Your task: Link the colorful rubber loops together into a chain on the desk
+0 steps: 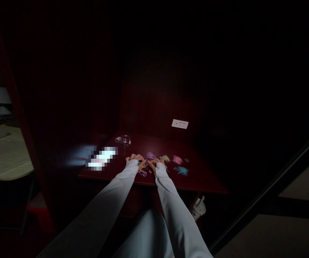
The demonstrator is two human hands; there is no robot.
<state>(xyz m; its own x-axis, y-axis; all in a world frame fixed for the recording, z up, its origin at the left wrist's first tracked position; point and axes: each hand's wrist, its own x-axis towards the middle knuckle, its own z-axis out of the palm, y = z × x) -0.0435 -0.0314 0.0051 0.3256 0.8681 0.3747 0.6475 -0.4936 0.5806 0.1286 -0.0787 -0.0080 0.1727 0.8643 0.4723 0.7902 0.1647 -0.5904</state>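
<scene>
Both hands rest low over the dark red desk (132,180), close together among small elastic bands. My left hand (135,158) has its fingers bent inward beside a few loose mixed bands (143,173), lavender and yellow among them. My right hand (154,164) is closed, thumb and fingers drawn together; whatever lies in either grip is too small to make out. Just beyond the hands sits a purple band pile (151,155). To the right lie a yellow-green pile (165,158), a pink pile (177,159) and a blue pile (181,171).
A clear container (125,140) stands at the desk's back left. Nearer on that side is a bright, pixelated rectangle (102,158). One pale band (186,160) lies right of the pink pile. A socket plate (180,124) is on the back panel; a white bucket (198,208) stands below right.
</scene>
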